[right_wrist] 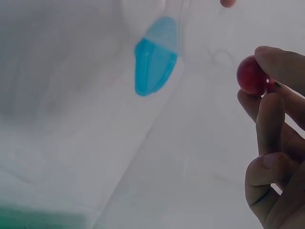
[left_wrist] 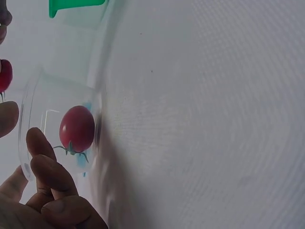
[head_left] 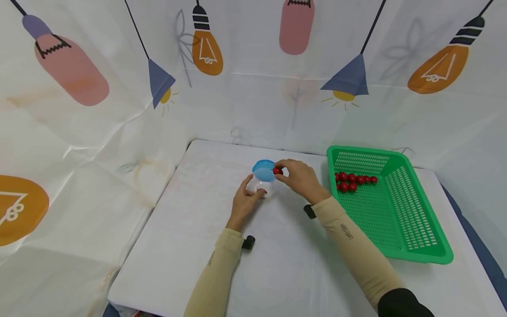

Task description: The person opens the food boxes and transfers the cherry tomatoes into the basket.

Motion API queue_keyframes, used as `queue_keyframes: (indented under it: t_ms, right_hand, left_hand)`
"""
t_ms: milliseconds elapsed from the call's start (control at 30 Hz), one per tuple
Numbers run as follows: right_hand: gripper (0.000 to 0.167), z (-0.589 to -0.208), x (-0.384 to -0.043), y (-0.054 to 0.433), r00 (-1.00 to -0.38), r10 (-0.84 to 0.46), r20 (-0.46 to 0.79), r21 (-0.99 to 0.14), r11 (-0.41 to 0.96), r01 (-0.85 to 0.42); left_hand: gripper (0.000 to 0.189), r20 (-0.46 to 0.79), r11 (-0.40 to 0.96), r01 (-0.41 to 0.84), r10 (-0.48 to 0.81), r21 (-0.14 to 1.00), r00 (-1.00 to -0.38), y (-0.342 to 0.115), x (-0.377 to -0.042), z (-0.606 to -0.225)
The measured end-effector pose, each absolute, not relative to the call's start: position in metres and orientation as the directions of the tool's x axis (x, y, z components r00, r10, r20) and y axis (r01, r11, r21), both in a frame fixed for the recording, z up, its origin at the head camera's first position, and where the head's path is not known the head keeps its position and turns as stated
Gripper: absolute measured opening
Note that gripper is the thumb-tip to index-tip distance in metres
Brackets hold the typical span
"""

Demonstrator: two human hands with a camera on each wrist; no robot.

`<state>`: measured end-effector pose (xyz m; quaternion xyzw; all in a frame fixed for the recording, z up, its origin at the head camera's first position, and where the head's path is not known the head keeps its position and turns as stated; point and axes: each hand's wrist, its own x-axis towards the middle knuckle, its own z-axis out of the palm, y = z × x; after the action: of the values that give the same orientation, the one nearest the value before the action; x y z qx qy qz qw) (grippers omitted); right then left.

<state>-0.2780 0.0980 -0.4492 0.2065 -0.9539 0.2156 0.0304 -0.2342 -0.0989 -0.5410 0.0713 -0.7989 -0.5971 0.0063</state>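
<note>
My left hand (head_left: 243, 203) grips the side of a small clear plastic cup (left_wrist: 52, 90), its fingers and thumb at the wall and rim. Inside the cup lies one cherry tomato (left_wrist: 77, 128) with a green calyx. Between thumb and fingertips, my right hand (head_left: 300, 177) pinches another cherry tomato (right_wrist: 251, 76), held above and to the right of the cup. Just behind the cup a round blue lid (head_left: 262, 164) rests on the table, partly seen through the clear plastic.
A green plastic basket (head_left: 429, 193) stands on the right of the white-covered table (head_left: 174, 246), with several cherry tomatoes (head_left: 351, 178) at its far left. A white sheet printed with lamps (head_left: 253, 105) hangs behind the table and along its left side.
</note>
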Motion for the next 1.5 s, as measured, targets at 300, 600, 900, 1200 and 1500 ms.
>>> queue_keyframes:
  t_ms: [300,600,900,1200,1500]
  right_hand:
    - [0.038,-0.44,-0.267,0.12,-0.926,-0.341,0.164,-0.435,0.817,-0.378]
    - [0.041,-0.435,-0.254,0.159,-0.946,-0.283,0.156,-0.561,0.763,-0.321]
    - [0.043,-0.43,-0.244,0.197,-0.967,-0.198,0.162,-0.625,0.738,-0.256]
    - [0.046,-0.428,-0.237,0.243,-0.976,-0.152,0.154,-0.67,0.71,-0.216]
    - [0.045,-0.431,-0.237,0.281,-0.982,-0.077,0.171,-0.63,0.758,-0.169]
  left_hand:
    - [0.08,-0.043,0.405,-0.113,-0.178,0.907,-0.983,-0.097,-0.236,-0.55]
    - [0.089,-0.063,0.519,-0.149,-0.181,0.841,-0.981,-0.093,-0.237,-0.549]
    - [0.09,-0.071,0.531,-0.149,-0.165,0.834,-0.984,-0.091,-0.241,-0.546]
    - [0.09,-0.103,0.525,-0.167,-0.149,0.834,-0.984,-0.088,-0.243,-0.54]
    - [0.091,-0.101,0.551,-0.175,-0.162,0.816,-0.982,-0.089,-0.244,-0.535]
